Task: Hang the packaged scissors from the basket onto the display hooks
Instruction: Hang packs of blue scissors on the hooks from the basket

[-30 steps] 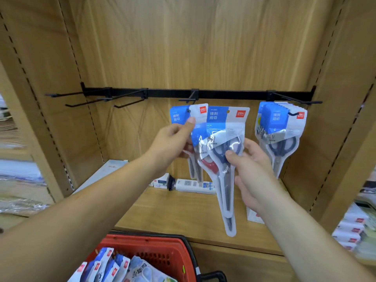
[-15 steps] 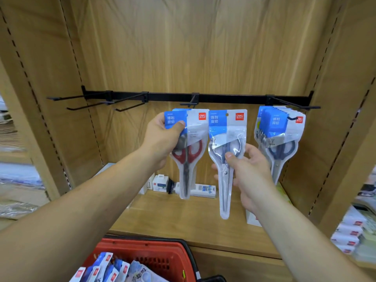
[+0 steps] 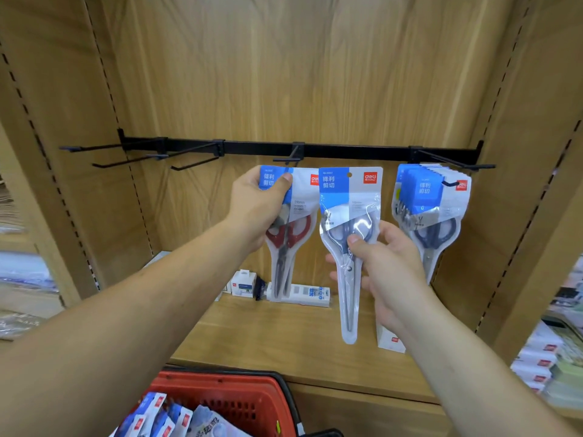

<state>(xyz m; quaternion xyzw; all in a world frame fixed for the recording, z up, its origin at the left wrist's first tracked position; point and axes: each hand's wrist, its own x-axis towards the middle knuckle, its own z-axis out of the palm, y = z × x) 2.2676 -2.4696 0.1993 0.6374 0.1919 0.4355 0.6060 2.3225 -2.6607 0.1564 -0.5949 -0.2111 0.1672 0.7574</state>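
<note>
My left hand [image 3: 260,209] grips a pack of red-handled scissors [image 3: 288,244] by its blue top corner, just under the middle hook [image 3: 288,157] of the black rail [image 3: 347,150]. Beside it, my right hand [image 3: 383,269] pinches a pack of grey-handled scissors [image 3: 348,222] at the handles and holds it upright. Its hang hole sits a little below the rail. Several matching packs [image 3: 432,206] hang on the right hook [image 3: 454,162]. The red basket [image 3: 239,395] at the bottom holds more packs [image 3: 176,419].
Three bare hooks [image 3: 132,160] stick out at the rail's left end. Small white boxes [image 3: 243,283] and a long white box [image 3: 303,294] lie at the back of the wooden shelf [image 3: 252,335], and another white box [image 3: 389,340] stands behind my right wrist. Wooden side panels close the bay.
The two packs were overlapped in front of the middle hook; my hands have drawn them apart, side by side. Both have then risen slightly toward the rail.
</note>
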